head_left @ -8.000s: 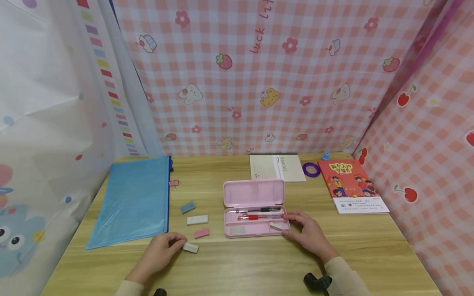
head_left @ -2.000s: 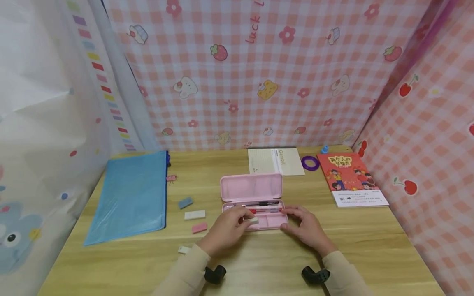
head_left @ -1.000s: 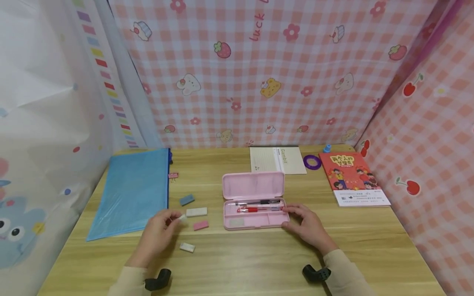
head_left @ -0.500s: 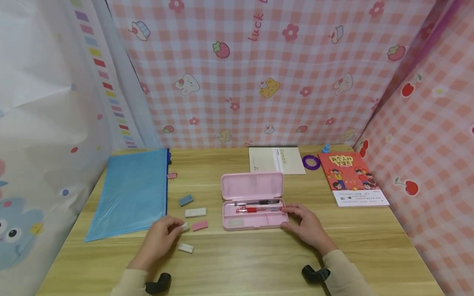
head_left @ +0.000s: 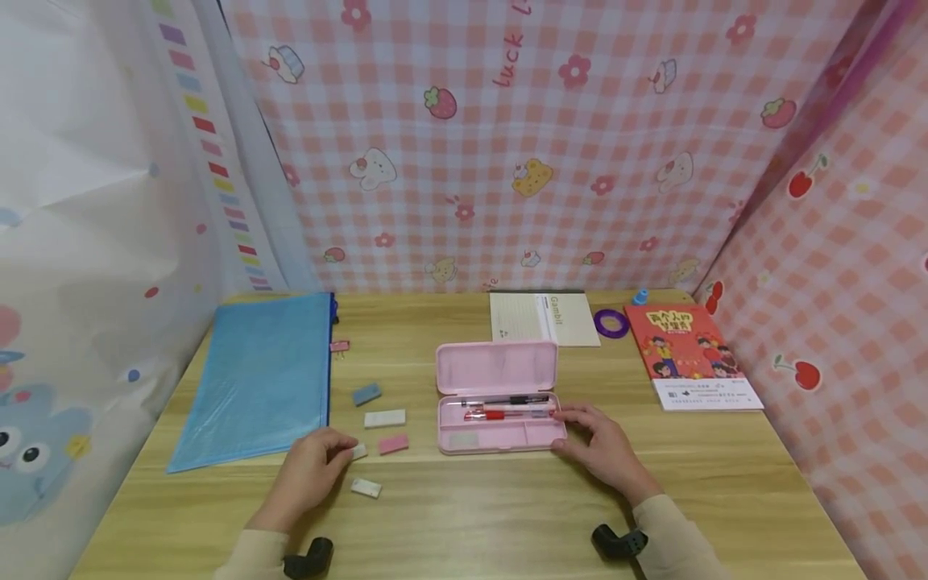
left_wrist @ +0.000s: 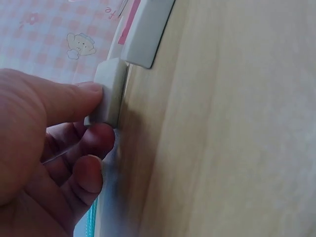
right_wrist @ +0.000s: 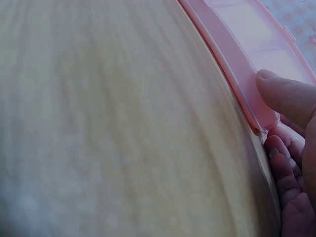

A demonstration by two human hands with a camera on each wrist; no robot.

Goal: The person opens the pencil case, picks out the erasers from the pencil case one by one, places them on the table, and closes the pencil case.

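Note:
My left hand (head_left: 313, 471) pinches a small white eraser (left_wrist: 111, 89) between thumb and fingers, low at the table left of the other erasers. Beside it lie a pink eraser (head_left: 394, 444), a longer white eraser (head_left: 385, 418), a blue eraser (head_left: 366, 394) and another small white eraser (head_left: 366, 488). With thumb and fingers, my right hand (head_left: 605, 451) grips the right end of an open pink pencil case (head_left: 496, 367). Inside the case are a black pen (head_left: 515, 399), a red pen (head_left: 500, 415) and a pale flat rectangle (head_left: 464, 441).
A blue zip folder (head_left: 254, 379) lies at the left with a pink binder clip (head_left: 339, 346) at its edge. Behind the case are a notebook (head_left: 536, 318) and a purple tape roll (head_left: 611, 324). A red book (head_left: 681, 346) and a small blue item (head_left: 640, 297) stand at right.
A white eraser has left the case's small right compartment. My left hand, over the case two seconds ago, has moved left and lowered an eraser beside the others. The right hand stays put.

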